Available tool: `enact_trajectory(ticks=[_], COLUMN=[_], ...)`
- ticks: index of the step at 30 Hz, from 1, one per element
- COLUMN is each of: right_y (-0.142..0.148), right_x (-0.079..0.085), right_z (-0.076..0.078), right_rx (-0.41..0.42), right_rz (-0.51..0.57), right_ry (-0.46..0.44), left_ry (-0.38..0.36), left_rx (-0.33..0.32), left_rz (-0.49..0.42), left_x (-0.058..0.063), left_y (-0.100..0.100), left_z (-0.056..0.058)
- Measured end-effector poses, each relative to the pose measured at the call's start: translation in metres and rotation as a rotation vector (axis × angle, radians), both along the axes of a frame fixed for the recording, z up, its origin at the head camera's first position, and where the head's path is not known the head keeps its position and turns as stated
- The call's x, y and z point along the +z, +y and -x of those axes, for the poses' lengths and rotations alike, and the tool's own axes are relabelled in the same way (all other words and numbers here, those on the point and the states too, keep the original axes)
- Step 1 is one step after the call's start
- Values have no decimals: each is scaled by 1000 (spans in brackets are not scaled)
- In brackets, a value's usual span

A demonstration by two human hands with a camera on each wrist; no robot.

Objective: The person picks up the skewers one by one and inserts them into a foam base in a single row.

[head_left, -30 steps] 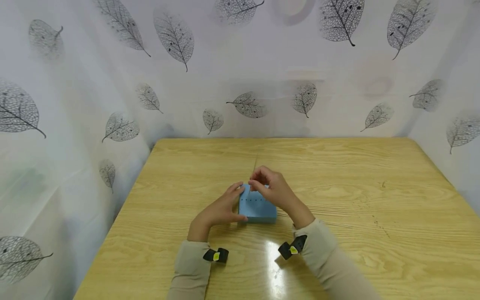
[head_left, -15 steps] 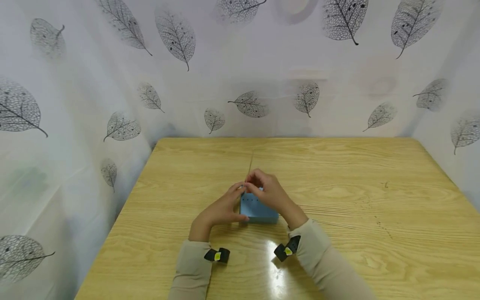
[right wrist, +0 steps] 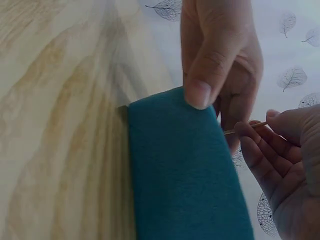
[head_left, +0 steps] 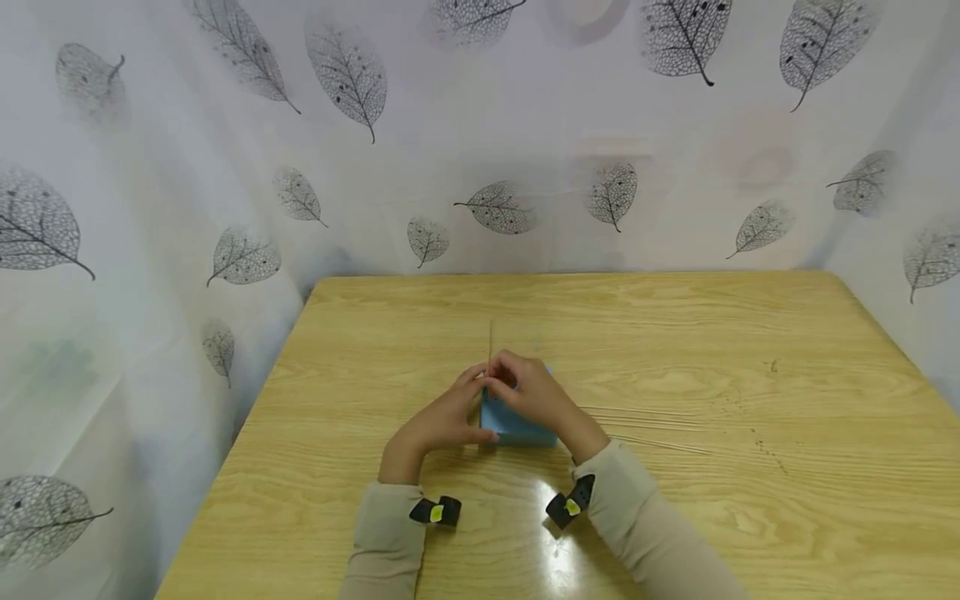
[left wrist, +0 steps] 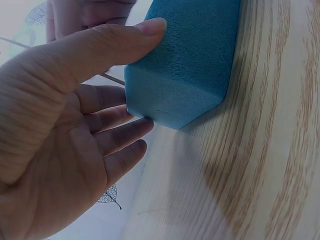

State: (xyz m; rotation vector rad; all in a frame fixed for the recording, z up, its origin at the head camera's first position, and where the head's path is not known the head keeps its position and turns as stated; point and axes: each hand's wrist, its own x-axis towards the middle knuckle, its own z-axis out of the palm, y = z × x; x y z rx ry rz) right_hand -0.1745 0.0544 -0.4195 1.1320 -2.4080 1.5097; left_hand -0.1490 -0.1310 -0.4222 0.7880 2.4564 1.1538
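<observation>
A blue foam block [head_left: 517, 432] lies on the table, with a row of small holes in its top, now mostly hidden under my right hand. My left hand [head_left: 442, 417] grips the block's left end, thumb [left wrist: 150, 30] on the near face and fingers round the far side. Between thumb and index finger, my right hand [head_left: 531, 398] pinches a thin wooden stick [head_left: 491, 337] that stands nearly upright over the block's left part. In the right wrist view, the stick's lower end [right wrist: 230, 132] shows right at the block's top face.
Several thin wooden sticks [head_left: 645, 417] lie on the wood-grain table [head_left: 750, 350] to the right of the block, partly behind the right wrist. A white curtain [head_left: 525, 125] with leaf prints hangs behind the table and along its sides.
My right hand has moved left and a little nearer with the stick, which has swung from a rightward lean to nearly upright. My left hand stays on the block.
</observation>
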Motion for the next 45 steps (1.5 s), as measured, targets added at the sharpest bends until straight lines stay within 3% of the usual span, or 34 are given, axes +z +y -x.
enact_trajectory(ticks=[15, 24, 31, 38, 45], right_y=[-4, 3, 24, 54, 88], right_x=[-3, 1, 3, 6, 6], right_z=[-3, -5, -5, -7, -10], right_rx=[-52, -48, -116, -170, -222], right_rz=[-60, -114, -179, -180, -185], right_ry=[24, -26, -30, -17, -88], left_ry=[-20, -14, -6, 2, -3], left_rx=[28, 24, 40, 53, 49], left_rz=[11, 15, 80, 111, 122], left_x=[0, -2, -1, -2, -2], left_y=[0, 1, 3, 4, 4], left_z=[-2, -2, -2, -1, -1])
